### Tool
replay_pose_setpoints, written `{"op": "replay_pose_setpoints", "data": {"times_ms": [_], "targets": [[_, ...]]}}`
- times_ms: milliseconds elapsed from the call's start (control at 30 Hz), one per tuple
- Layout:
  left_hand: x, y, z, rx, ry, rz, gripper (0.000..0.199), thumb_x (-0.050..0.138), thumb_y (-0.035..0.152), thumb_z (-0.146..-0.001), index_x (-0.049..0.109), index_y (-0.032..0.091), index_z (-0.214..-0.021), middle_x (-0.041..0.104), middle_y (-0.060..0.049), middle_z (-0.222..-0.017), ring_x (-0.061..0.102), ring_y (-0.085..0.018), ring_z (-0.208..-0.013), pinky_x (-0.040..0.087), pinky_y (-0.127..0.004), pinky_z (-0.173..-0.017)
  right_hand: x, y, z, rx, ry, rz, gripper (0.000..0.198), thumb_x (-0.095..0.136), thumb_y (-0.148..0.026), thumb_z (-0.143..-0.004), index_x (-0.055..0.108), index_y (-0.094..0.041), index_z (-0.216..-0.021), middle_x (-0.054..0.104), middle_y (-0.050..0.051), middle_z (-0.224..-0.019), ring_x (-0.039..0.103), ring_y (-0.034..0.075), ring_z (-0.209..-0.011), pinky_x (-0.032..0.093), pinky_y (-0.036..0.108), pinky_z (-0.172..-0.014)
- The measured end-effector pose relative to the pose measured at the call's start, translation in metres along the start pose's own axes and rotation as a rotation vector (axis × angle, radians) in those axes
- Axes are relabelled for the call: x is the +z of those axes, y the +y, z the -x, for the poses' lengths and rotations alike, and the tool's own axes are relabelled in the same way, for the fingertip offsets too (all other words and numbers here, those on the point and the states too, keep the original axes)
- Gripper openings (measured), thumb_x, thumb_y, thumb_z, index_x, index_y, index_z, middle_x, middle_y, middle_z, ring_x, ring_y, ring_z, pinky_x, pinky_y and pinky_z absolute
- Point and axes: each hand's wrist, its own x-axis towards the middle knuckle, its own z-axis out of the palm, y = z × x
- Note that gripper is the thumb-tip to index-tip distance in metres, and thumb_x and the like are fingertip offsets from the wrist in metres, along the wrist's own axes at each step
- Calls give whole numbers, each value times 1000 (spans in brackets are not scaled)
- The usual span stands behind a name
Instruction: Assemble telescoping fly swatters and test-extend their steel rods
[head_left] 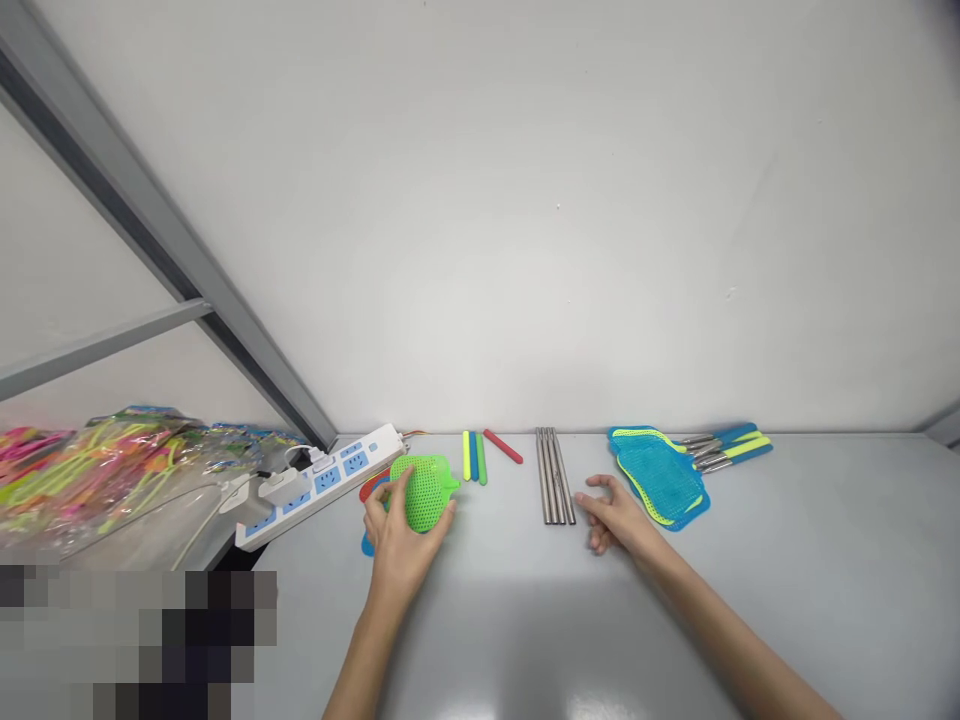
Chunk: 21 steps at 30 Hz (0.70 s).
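Observation:
My left hand (401,535) grips a green perforated fly swatter head (426,492), thumb by its lower right edge and fingers across its left side. Partly hidden beneath lie a red swatter head (372,486) and a blue one (367,545). My right hand (616,518), fingers apart and loosely bent, holds nothing just right of several metal rods (553,485). Between the hands, toward the wall, are a yellow handle (466,456), a blue handle (473,456), a green handle (481,460) and a red handle (503,447), the red one slanted.
Several fly swatters with blue and yellow heads (664,478) lie stacked at right, handles (739,447) pointing right. A white power strip (322,485) with plugs runs along the table's left edge. Farther left are bagged colourful items (127,470). A wall (555,250) borders the grey table (517,610).

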Motion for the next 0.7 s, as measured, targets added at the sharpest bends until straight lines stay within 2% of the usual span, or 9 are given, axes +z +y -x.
{"op": "replay_pose_setpoints", "data": {"times_ms": [133,233,333,533,700], "targets": [[3,6,5,64,9,52,63,55,49,-62,39,24,-118,31,-7,-109,33,-25,-111,27,-39,-96,3,-1,-17,-26,14,148,46,62,-37,-60,31,-22,-91,42,-13,-41,40,9,-21,26,17,-22],[2,8,5,112,35,102,63,56,47,-62,39,22,-117,32,-8,-112,32,-24,-113,27,-38,-97,4,0,-23,-31,32,242,38,57,-32,-62,32,-22,-89,40,-14,-41,34,7,-20,22,16,-24],[-1,8,4,79,58,177,63,56,45,-64,37,21,-119,33,-8,-113,32,-22,-113,27,-36,-97,-4,0,-22,-57,88,341,28,49,-28,-66,34,-22,-89,37,-14,-39,29,7,-21,19,18,-27],[-7,10,4,8,47,243,66,54,44,-67,30,22,-124,33,-8,-115,29,-22,-117,27,-36,-97,-30,1,-9,-167,246,557,28,58,-36,-58,45,-21,-78,42,-7,-50,44,12,-46,30,22,-44],[-4,15,10,-4,42,184,74,58,49,-60,30,23,-124,26,-8,-113,27,-24,-116,27,-39,-97,-32,5,-1,-228,282,653,13,58,-30,-56,53,-21,-63,45,-2,-56,47,17,-61,32,26,-56]]}}
